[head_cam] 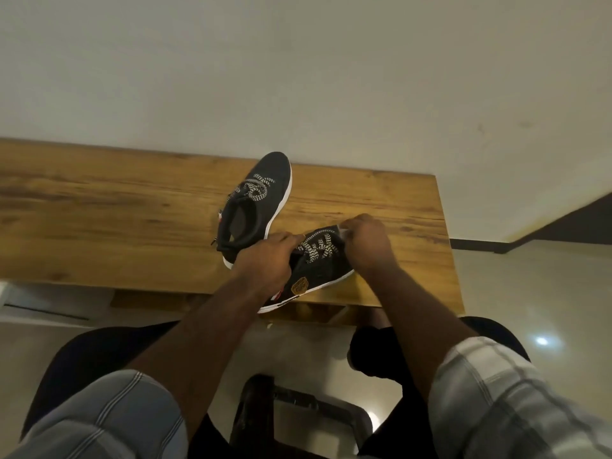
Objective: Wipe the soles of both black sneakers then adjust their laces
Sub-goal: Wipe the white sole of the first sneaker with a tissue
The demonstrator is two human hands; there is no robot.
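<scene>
Two black sneakers with white soles and black-and-white patterned laces sit on a wooden table. The far sneaker stands upright with its toe toward the wall, untouched. The near sneaker lies at the table's front edge, its toe pointing right and away, heel over the edge. My left hand grips its collar and tongue area. At the toe end of its laces, my right hand pinches a lace between curled fingers.
The table's right end and front edge are close to the near sneaker. A pale wall rises behind the table. Below are my knees, a dark stool frame and a glossy tiled floor.
</scene>
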